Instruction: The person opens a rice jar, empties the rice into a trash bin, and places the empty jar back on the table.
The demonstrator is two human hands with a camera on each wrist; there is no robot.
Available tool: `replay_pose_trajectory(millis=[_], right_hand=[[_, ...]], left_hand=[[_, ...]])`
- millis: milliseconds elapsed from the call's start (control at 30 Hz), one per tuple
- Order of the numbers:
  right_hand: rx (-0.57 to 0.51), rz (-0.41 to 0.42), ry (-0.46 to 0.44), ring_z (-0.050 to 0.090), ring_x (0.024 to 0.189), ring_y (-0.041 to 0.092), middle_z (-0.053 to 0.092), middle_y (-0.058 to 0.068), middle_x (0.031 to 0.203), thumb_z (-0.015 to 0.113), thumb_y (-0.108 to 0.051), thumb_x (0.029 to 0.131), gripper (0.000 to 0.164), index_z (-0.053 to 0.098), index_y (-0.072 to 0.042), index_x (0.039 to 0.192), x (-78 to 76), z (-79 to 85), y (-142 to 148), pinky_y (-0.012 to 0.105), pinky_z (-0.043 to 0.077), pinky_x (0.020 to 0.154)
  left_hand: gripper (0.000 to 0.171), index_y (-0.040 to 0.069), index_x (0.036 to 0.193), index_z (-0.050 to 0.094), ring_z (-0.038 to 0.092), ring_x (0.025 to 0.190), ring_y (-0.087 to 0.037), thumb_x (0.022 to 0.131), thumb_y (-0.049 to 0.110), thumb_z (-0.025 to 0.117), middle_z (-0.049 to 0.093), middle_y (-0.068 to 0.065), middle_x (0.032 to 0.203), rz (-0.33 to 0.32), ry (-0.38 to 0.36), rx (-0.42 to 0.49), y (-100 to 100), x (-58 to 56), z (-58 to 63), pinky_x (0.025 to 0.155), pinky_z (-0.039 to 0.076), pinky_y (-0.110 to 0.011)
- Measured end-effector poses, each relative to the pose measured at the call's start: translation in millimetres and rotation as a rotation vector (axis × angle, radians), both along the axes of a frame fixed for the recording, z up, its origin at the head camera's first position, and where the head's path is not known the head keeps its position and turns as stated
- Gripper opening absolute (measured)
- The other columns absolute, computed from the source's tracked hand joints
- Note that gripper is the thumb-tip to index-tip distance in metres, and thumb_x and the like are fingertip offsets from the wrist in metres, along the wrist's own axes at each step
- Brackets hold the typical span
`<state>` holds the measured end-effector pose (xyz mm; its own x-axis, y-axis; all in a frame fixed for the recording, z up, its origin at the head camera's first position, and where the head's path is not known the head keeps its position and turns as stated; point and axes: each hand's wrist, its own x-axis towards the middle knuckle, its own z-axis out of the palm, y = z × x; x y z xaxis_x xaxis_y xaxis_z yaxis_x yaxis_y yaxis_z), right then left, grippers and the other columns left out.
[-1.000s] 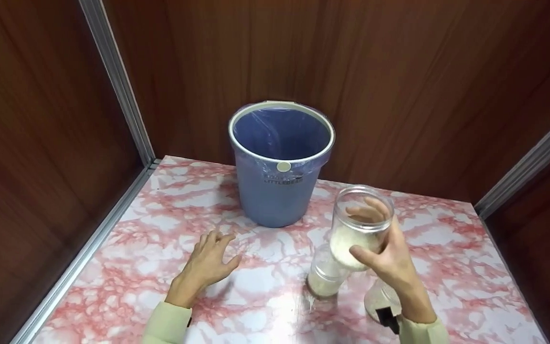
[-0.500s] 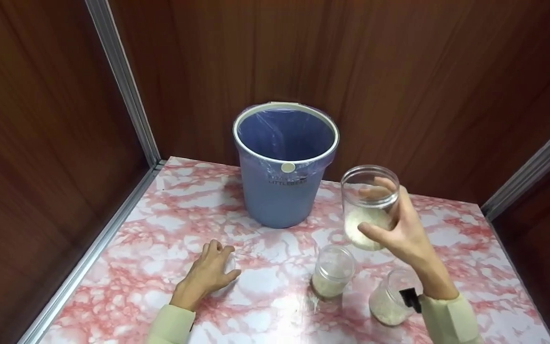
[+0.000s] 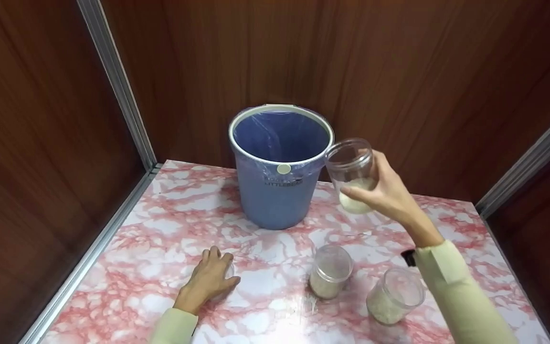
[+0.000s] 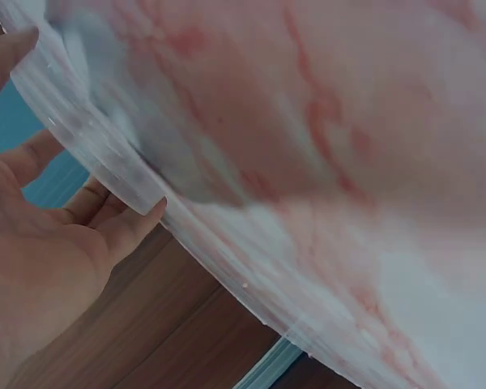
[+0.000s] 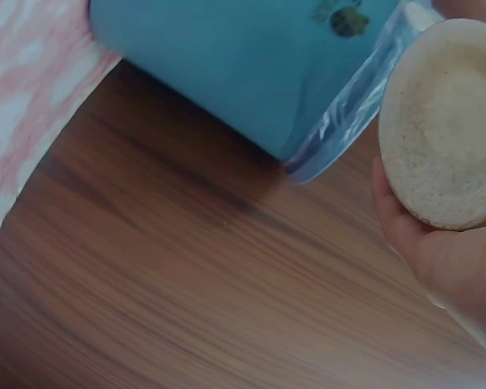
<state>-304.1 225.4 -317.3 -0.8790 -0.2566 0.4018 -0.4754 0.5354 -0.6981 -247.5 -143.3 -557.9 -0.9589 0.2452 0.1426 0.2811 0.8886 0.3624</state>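
My right hand [image 3: 387,188] grips a clear plastic jar [image 3: 351,157] partly filled with pale, rice-like grains. The jar is in the air, slightly tilted, with its mouth at the right rim of a blue bin [image 3: 275,200]. In the right wrist view the jar's underside [image 5: 449,130] faces the camera. On the table, my left hand [image 3: 208,277] curls its fingers around the edge of a low, clear round piece like a lid [image 3: 230,271], mostly hidden by the hand. Two more open clear jars, a nearer one [image 3: 394,298] and another [image 3: 330,274], stand on the table with grains inside.
A clear liner bag lines the bin, under a pale rim ring [image 3: 283,168]. The marble-patterned table [image 3: 151,229] has brown wooden panels [image 3: 198,71] behind and at both sides. Metal rails [image 3: 122,91] run along the corners.
My right hand has raised the jar and brought it up and left to the bin's rim, tilting it slightly. My left hand has lowered slightly and its fingers have drawn around the clear piece.
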Motion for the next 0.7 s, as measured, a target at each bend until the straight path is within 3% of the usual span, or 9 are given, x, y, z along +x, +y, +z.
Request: replay_pose_trajectory(millis=[267, 467, 700], right_hand=[[0.098, 0.001, -0.018, 0.058, 0.096, 0.015, 0.059, 0.001, 0.111, 0.08, -0.046, 0.066, 0.086, 0.034, -0.021, 0.135, -28.9, 13.3, -5, 0.037, 0.043, 0.082], [0.161, 0.036, -0.049, 0.06, 0.099, 0.017, 0.062, 0.003, 0.109, 0.079, -0.051, 0.065, 0.088, 0.033, -0.022, 0.134, -40.8, 19.8, -10, 0.042, 0.045, 0.085], [0.305, 0.002, -0.025, 0.058, 0.101, 0.022, 0.06, 0.006, 0.113, 0.078, -0.054, 0.063, 0.096, 0.03, -0.018, 0.137, -54.5, 29.7, -11, 0.046, 0.045, 0.087]], left_hand=[[0.054, 0.009, 0.113, 0.056, 0.036, 0.088, -0.028, 0.075, 0.043, 0.072, 0.04, -0.013, 0.099, 0.007, -0.033, -0.017, -3, 0.8, 0.2, 0.061, 0.039, -0.036], [0.054, 0.009, 0.114, 0.055, 0.039, 0.089, -0.031, 0.076, 0.045, 0.07, 0.042, -0.016, 0.103, -0.015, -0.015, -0.064, -5, 2.9, -1.0, 0.064, 0.041, -0.04], [0.05, 0.008, 0.115, 0.057, 0.043, 0.092, -0.031, 0.082, 0.045, 0.063, 0.045, -0.015, 0.103, -0.011, -0.034, -0.045, -6, 0.2, 1.5, 0.069, 0.043, -0.042]])
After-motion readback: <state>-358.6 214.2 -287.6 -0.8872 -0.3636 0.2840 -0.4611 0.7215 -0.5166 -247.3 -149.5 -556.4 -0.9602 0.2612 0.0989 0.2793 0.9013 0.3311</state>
